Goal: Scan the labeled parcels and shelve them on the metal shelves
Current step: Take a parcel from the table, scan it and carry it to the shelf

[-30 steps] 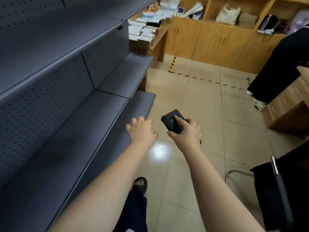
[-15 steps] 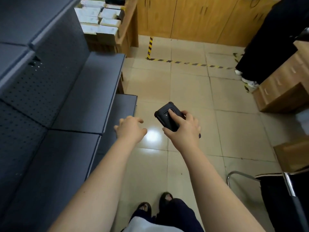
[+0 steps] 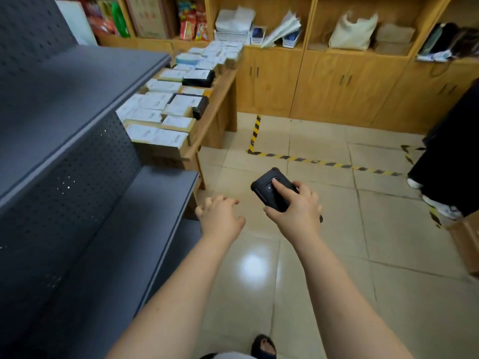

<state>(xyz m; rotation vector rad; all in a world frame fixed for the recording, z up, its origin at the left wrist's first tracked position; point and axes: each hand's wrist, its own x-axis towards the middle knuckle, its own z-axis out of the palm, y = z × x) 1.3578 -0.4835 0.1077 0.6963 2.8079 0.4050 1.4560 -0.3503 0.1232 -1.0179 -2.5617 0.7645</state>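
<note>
Right hand [image 3: 295, 211] clamped on a black handheld scanner [image 3: 272, 189], chunky rubbery casing with rounded corners, index finger pressed on its top face. Scanner sits just past frame centre, over the floor. Left hand [image 3: 220, 218] holds nothing, fingers loosely spread and curled, just beside the right hand at its 9 o'clock, not touching.

Labeled parcels [image 3: 171, 107] at 11 o'clock: small flat boxes, mostly tan cardboard with white labels on top, a few black ones, packed in rows on a wooden table [image 3: 215, 110]. Label text too blurred to read.

Metal shelves [image 3: 77, 141] fill the left side, 7 to 10 o'clock: dark grey, perforated back panels, visible tiers bare.

Floor [image 3: 324, 255] is glossy beige tile with a light glare, yellow-black hazard tape [image 3: 324, 163] across it at 1 o'clock. Wooden cabinets [image 3: 337, 84] along the far wall at 12 to 2, open cubbies above holding bags, papers, snack packs. Another person's dark trousers and white shoes [image 3: 440, 208] at 3 o'clock. Wearer's sandalled foot [image 3: 264, 347] at 6.
</note>
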